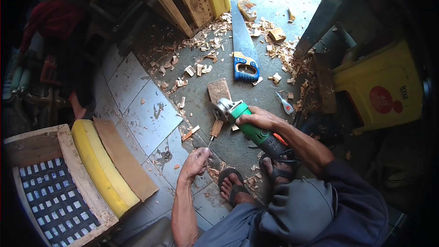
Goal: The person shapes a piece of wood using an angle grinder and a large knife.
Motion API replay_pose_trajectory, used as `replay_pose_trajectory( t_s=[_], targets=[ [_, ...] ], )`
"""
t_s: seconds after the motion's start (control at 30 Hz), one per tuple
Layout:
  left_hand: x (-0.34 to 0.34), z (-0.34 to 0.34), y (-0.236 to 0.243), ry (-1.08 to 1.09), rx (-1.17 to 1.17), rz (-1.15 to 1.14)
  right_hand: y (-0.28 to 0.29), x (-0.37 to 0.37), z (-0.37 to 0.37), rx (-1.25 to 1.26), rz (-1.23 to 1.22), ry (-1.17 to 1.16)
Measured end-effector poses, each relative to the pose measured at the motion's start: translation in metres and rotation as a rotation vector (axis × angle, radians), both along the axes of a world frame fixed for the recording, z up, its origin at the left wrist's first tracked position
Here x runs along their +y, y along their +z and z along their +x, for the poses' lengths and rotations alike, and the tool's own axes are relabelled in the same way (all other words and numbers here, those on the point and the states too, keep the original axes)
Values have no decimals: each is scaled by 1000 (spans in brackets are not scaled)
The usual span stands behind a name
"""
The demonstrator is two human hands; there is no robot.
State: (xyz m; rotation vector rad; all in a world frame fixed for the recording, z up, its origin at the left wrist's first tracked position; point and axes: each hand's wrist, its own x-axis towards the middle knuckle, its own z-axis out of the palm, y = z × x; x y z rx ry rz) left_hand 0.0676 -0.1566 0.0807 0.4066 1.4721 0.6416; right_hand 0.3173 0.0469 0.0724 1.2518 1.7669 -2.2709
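Note:
My right hand [260,120] is wrapped round the body of a green and black angle grinder [257,133]. Its silver head and disc [222,107] meet the far end of a wooden handle, or appear to; exact contact is hard to make out. That wooden handle [216,129] belongs to a tool with a thin metal shank [211,142]. My left hand [195,162] pinches the shank from the near side, fingers closed. Just beyond the grinder head, a flat wooden block [219,89] lies on the concrete floor, partly covered by the head.
A handsaw [245,41] with a blue handle lies ahead among wood shavings [210,34]. A small pointed bottle [286,105] is right of the grinder. At right stands a yellow plastic stool [379,87]; at left, a wooden frame with woven straps [59,192] and yellow foam [100,164].

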Motion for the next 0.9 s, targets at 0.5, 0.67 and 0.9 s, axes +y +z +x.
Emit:
replay_pose_trajectory(
  t_s=[0.5, 0.67, 0.9],
  targets=[
    [1, -3, 2, -34, -4, -10, 0, 5, -9, -56, 42, 8],
    [-3, 8, 7, 148, -199, -51, -13, 14, 0, -19, -38, -96],
    [-9, 8, -1, 197, -295, -56, -23, 8, 1, 25, -68, -67]
  ],
)
